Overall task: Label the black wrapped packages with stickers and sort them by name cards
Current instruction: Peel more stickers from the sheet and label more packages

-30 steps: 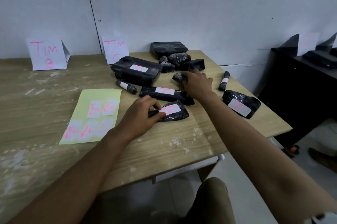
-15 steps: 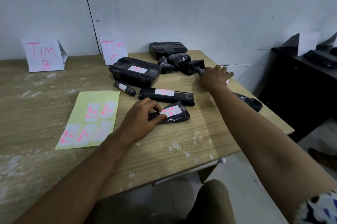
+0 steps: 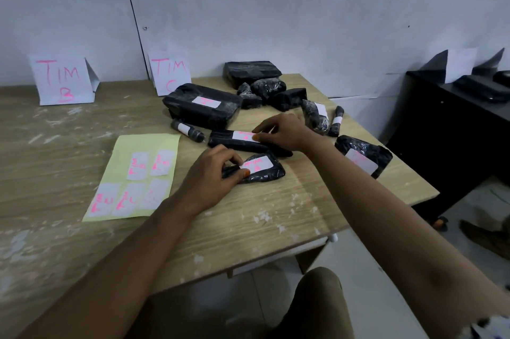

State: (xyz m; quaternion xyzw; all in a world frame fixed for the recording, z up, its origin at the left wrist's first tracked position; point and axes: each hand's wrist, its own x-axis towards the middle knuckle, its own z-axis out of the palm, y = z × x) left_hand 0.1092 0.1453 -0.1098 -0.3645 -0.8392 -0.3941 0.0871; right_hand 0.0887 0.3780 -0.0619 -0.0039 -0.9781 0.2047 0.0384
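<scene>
Small black pkg (image 3: 258,173) w/ pink-marked sticker (image 3: 256,164) lies near table (image 3: 248,217) front edge; left hand (image 3: 212,181) pinches its left end, right hand (image 3: 284,131) fingers curled on long pkg (image 3: 242,141) just behind; sticker sheet (image 3: 138,175) to the left

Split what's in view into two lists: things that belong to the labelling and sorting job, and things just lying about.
Job: black packages, sticker sheet, name cards, left hand pinching a small package, right hand on a long package.

Lying about: black cabinet, shoe.
</scene>
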